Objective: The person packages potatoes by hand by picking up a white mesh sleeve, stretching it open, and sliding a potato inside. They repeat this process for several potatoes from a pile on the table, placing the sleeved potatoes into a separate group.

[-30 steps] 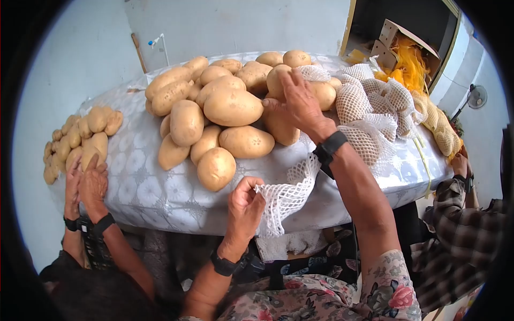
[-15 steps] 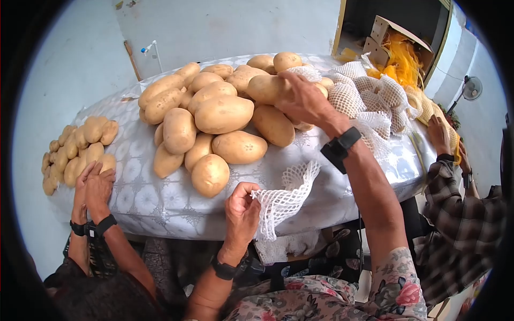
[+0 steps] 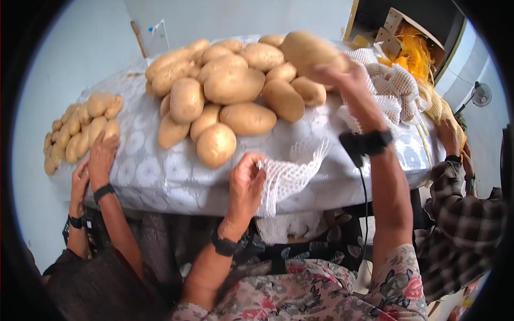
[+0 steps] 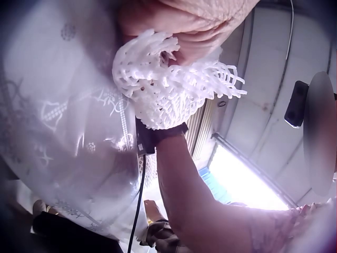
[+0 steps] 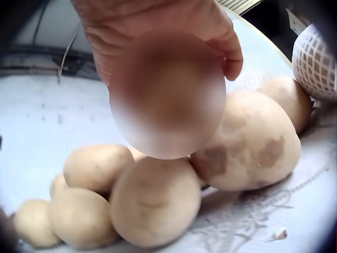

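Note:
Near the table's front edge, my left hand (image 3: pixel 245 184) pinches one end of a white foam net sleeve (image 3: pixel 293 179). The sleeve's loose end spreads to the right, and the left wrist view shows its crumpled mesh (image 4: pixel 166 95) against the fingers. Over the back right of the potato pile, my right hand (image 3: pixel 350 88) grips a large potato (image 3: pixel 309 53), blurred by motion. In the right wrist view a blurred patch hides most of what this hand (image 5: pixel 158 21) holds. Below it lie loose potatoes (image 5: pixel 155 203). The main pile (image 3: pixel 233 85) is heaped at mid-table.
Potatoes in white net sleeves (image 3: pixel 396 88) lie at the right, beside a yellow net bag (image 3: pixel 441 109) that another person handles. At the left, a second person's hands (image 3: pixel 101 160) touch a smaller potato pile (image 3: pixel 80 128). A cable (image 3: pixel 365 214) hangs from my right wrist.
My right hand has picked the potato up off the pile and carried it up and to the right. My left hand keeps hold of the net sleeve.

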{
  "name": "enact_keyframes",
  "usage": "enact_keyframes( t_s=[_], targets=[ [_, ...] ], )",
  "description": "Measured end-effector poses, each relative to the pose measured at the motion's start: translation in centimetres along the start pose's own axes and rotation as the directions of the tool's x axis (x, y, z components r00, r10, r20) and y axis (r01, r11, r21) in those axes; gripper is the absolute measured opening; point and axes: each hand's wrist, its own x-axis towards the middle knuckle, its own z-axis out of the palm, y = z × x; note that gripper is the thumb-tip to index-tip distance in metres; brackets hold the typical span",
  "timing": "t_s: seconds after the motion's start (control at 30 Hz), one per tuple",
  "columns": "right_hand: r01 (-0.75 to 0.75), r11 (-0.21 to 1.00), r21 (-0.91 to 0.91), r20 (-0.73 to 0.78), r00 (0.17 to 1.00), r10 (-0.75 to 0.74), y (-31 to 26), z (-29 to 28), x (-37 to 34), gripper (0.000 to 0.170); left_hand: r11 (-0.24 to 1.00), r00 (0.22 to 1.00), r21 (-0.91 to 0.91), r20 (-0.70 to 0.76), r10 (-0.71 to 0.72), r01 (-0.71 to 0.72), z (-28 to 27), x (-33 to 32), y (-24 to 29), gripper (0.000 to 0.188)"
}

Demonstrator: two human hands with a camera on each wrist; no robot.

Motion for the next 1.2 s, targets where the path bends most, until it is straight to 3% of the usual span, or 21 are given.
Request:
enact_keyframes(
  t_s=[0.07,0.1,0.13,0.2,0.3,0.33,0.37,0.43,0.63,0.73,0.8,0.87,0.97,1.1,1.13,1.2],
  targets=[
    [-0.069,0.960,0.271,0.096,0.994,0.044,-0.3,-2.6,-3.7,0.056,0.978,0.996,-0.194,0.036,-0.078,0.083,-0.1,-0.1,-0.2,0.007],
    [-0.109,0.863,0.494,0.141,0.989,0.044,-0.8,-3.2,-6.2,0.060,0.931,0.988,-0.331,0.087,-0.130,0.152,-0.2,0.0,0.4,0.007],
    [-0.156,0.759,0.632,0.076,0.987,0.139,-1.2,-3.5,-9.2,0.062,0.876,0.988,-0.459,0.039,-0.147,0.148,0.2,0.1,0.6,0.007],
    [-0.233,0.728,0.644,0.045,0.962,0.268,-0.8,-4.3,-15.6,0.071,0.730,0.994,-0.679,-0.005,-0.113,0.080,0.6,0.1,1.3,0.011],
    [-0.487,0.847,0.214,0.201,0.870,0.450,0.9,-3.9,-25.7,0.084,0.825,0.980,-0.555,-0.201,-0.014,-0.102,2.2,-0.1,1.7,0.016],
    [-0.486,0.836,0.255,0.271,0.866,0.421,0.2,-2.6,-26.5,0.089,0.823,0.975,-0.538,-0.204,0.084,-0.183,2.5,-0.5,1.4,0.023],
    [-0.493,0.604,0.626,0.405,0.867,0.289,-3.5,-0.2,-24.5,0.102,0.852,0.975,-0.487,-0.192,0.110,-0.192,2.9,-0.9,1.8,0.025],
    [-0.501,0.607,0.617,0.393,0.865,0.313,-4.3,1.3,-24.5,0.115,0.900,0.974,-0.384,-0.167,0.152,-0.207,3.8,-1.6,3.1,0.030],
    [-0.493,0.659,0.569,0.380,0.867,0.322,-2.3,1.8,-24.0,0.126,0.937,0.966,-0.238,-0.107,0.235,-0.255,3.5,-3.3,3.5,0.037],
    [-0.483,0.679,0.554,0.384,0.871,0.307,-2.7,1.3,-23.4,0.123,0.964,0.976,-0.148,-0.030,0.217,-0.220,2.9,-3.3,3.7,0.036],
    [-0.537,0.649,0.539,0.432,0.837,0.334,-2.1,0.8,-23.3,0.116,0.966,0.975,-0.135,0.010,0.223,-0.220,3.1,-3.1,4.1,0.035],
    [-0.625,0.575,0.528,0.510,0.775,0.374,-1.1,0.3,-23.3,0.107,0.973,0.973,-0.001,0.029,0.230,-0.230,2.8,-2.9,4.1,0.033],
    [-0.604,0.630,0.488,0.452,0.792,0.410,-0.8,-0.5,-23.0,0.092,0.965,0.968,0.080,0.024,0.249,-0.250,2.4,-2.8,4.4,0.028],
    [-0.472,0.806,0.357,0.211,0.881,0.423,-1.0,-0.7,-22.4,0.086,0.946,0.958,0.151,0.020,0.285,-0.285,1.5,-3.0,5.4,0.022],
    [-0.442,0.843,0.308,0.168,0.897,0.409,-0.7,-0.6,-22.3,0.084,0.897,0.932,0.255,0.063,0.358,-0.362,1.4,-2.9,5.8,0.019],
    [-0.396,0.879,0.265,0.082,0.918,0.388,-0.4,-0.2,-22.3,0.082,0.799,0.851,0.291,0.199,0.487,-0.526,2.1,-2.6,6.0,0.018]
  ],
)
